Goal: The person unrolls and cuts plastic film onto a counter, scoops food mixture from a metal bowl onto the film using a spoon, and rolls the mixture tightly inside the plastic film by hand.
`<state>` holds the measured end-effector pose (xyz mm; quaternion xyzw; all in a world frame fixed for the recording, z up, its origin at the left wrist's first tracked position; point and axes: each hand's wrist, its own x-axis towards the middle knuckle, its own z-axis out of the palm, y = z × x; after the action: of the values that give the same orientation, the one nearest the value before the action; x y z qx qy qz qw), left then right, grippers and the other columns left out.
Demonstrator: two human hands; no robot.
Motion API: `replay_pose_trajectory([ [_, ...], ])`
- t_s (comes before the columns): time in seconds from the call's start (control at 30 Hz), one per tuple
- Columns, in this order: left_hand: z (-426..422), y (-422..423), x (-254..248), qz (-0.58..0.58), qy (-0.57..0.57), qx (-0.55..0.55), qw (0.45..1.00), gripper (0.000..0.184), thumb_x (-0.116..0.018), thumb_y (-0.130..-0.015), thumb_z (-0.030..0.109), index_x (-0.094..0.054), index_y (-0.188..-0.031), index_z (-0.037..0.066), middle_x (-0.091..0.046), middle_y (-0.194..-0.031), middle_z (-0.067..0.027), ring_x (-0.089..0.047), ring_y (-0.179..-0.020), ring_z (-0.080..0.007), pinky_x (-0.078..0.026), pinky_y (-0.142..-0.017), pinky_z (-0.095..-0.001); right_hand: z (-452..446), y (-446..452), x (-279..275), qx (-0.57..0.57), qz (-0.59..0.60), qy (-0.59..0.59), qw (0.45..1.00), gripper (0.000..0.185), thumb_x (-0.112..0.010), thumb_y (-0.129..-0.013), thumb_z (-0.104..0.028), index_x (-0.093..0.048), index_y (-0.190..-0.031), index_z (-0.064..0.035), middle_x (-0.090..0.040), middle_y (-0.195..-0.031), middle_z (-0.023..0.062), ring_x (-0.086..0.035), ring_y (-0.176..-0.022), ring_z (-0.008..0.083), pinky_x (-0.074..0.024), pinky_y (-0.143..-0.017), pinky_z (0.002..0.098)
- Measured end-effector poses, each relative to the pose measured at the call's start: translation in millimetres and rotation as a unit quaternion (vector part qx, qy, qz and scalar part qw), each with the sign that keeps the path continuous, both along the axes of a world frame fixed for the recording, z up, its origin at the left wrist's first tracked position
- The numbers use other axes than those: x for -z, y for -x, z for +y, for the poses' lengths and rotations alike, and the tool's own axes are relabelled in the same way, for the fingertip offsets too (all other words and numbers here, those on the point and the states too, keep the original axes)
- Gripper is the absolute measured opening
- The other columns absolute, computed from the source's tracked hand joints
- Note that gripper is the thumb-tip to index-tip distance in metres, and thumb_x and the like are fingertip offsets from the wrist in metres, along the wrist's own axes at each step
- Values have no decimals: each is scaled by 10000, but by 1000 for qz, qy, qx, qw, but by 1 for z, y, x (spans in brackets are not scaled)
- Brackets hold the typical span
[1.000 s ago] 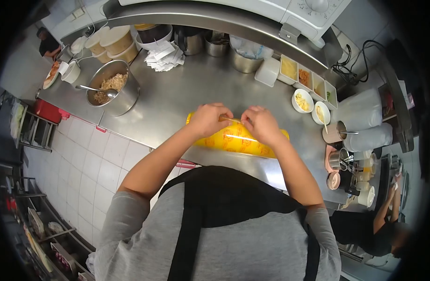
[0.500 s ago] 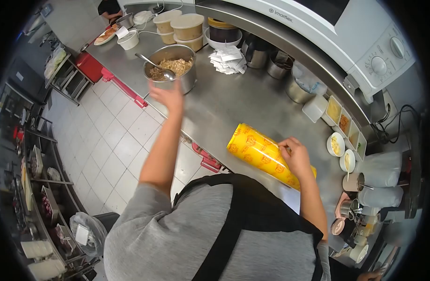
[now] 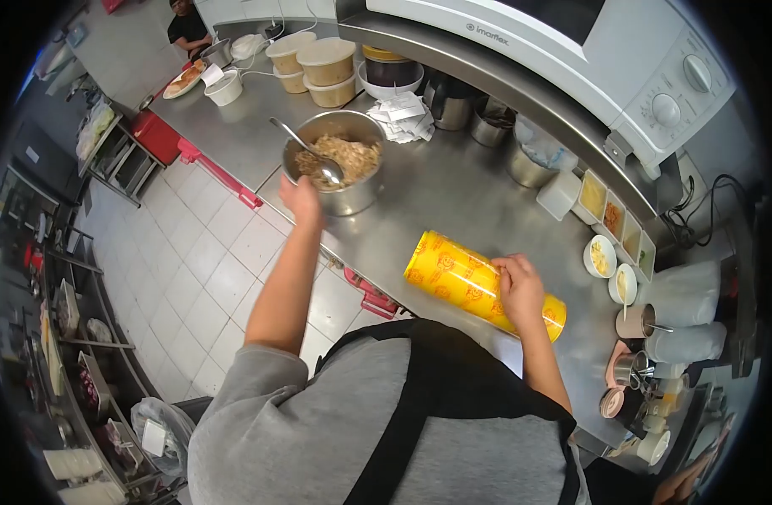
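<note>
My left hand (image 3: 302,200) grips the near left rim of a steel pot (image 3: 352,202). Inside the pot is a brownish chopped or shredded food mix (image 3: 352,156), with a metal spoon (image 3: 329,171) lying in it and its handle leaning over the rim. A roll of yellow plastic film (image 3: 457,273) with red printed figures lies at the counter's near edge. On its upper side is my right hand (image 3: 520,286), fingers curled and pressed against the film. My right fingertips are partly hidden by the hand itself.
Lidded tubs (image 3: 327,63) and a stack of white paper packets (image 3: 403,116) stand behind the pot. A white microwave (image 3: 588,76) sits on a shelf above. Trays of ingredients (image 3: 611,217) and small bowls (image 3: 600,256) line the right. A person (image 3: 188,32) is at the far left.
My left hand has taken hold of the pot, which has slid right and closer along the counter. My right hand stays on the film roll, which has shifted slightly.
</note>
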<state>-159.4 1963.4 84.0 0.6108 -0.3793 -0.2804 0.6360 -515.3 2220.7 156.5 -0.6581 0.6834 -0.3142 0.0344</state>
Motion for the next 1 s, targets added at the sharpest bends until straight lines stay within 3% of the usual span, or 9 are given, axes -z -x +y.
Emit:
replay_pose_trajectory([
  [0.1, 28, 64, -19, -86, -4, -74, 994, 626, -511, -798, 123, -371, -1408, 104, -326, -1391, -217, -317, -1283, -412, -283, -1070, -489, 2, -2, 0, -3, 8, 15, 1000, 140, -572, -856, -60, -684, -933, -93, -637, -932, 107, -609, -899, 328, -501, -784, 424],
  [0.23, 0, 109, -10, -140, 27, -77, 987, 606, -547, -851, 217, -355, -1415, 104, -325, -1408, -204, -322, -1306, -399, -297, -1058, -516, 6, 0, 3, -17, 12, 37, 999, 129, -594, -863, -64, -686, -953, -78, -639, -930, 124, -621, -874, 320, -503, -781, 404],
  [0.33, -10, 141, -39, -65, -71, -77, 992, 622, -577, -895, 332, -333, -1424, 114, -334, -1416, -193, -316, -1326, -384, -299, -1053, -534, 17, 16, -6, -13, -184, -17, 983, 122, -633, -863, -66, -683, -974, -52, -653, -928, 130, -640, -855, 296, -506, -766, 355],
  [0.43, 13, 149, -53, -145, 22, -57, 987, 611, -626, -876, 299, -374, -1402, 115, -336, -1415, -186, -315, -1328, -374, -306, -1049, -536, 40, 57, -11, 25, -115, 30, 993, 132, -661, -860, -64, -677, -985, -26, -669, -922, 123, -654, -842, 263, -504, -744, 321],
  [0.53, 61, 136, -54, -294, 258, 182, 902, 562, -690, -831, 273, -484, -1328, 111, -382, -1398, -172, -344, -1323, -360, -307, -1044, -547, 76, 99, -2, 123, -129, 39, 983, 128, -660, -856, -48, -678, -980, -21, -677, -904, 112, -665, -844, 221, -513, -742, 307],
  [0.6, 114, 141, -73, -330, 231, 402, 822, 449, -719, -796, 224, -594, -1213, 113, -517, -1290, -132, -432, -1268, -340, -343, -1056, -472, 104, 116, 10, 175, -179, 16, 968, 137, -656, -856, -43, -677, -990, -24, -676, -895, 102, -668, -840, 193, -518, -753, 299],
  [0.77, 193, 173, -79, -478, 281, 503, 663, 375, -698, -814, 275, -637, -1162, 151, -586, -1208, -79, -514, -1195, -291, -392, -998, -445, 152, 100, 21, 192, -225, -15, 955, 224, -650, -842, -21, -657, -1065, -43, -661, -987, 100, -669, -861, 183, -535, -820, 305],
  [0.9, 173, 185, -69, -470, 247, 553, 642, 252, -611, -882, 326, -690, -1059, 164, -656, -1016, -34, -617, -956, -266, -419, -945, -434, 158, 80, 18, 137, -229, 17, 963, 319, -610, -832, 23, -617, -1142, -48, -609, -1136, 112, -652, -971, 210, -541, -868, 322],
  [1.0, 152, 203, -81, -469, 121, 616, 621, 251, -575, -903, 330, -698, -1050, 167, -664, -1014, -53, -625, -937, -283, -447, -908, -427, 157, 78, 21, 122, -314, 19, 941, 342, -616, -818, 41, -616, -1147, -50, -613, -1131, 109, -636, -1014, 205, -539, -874, 308],
])
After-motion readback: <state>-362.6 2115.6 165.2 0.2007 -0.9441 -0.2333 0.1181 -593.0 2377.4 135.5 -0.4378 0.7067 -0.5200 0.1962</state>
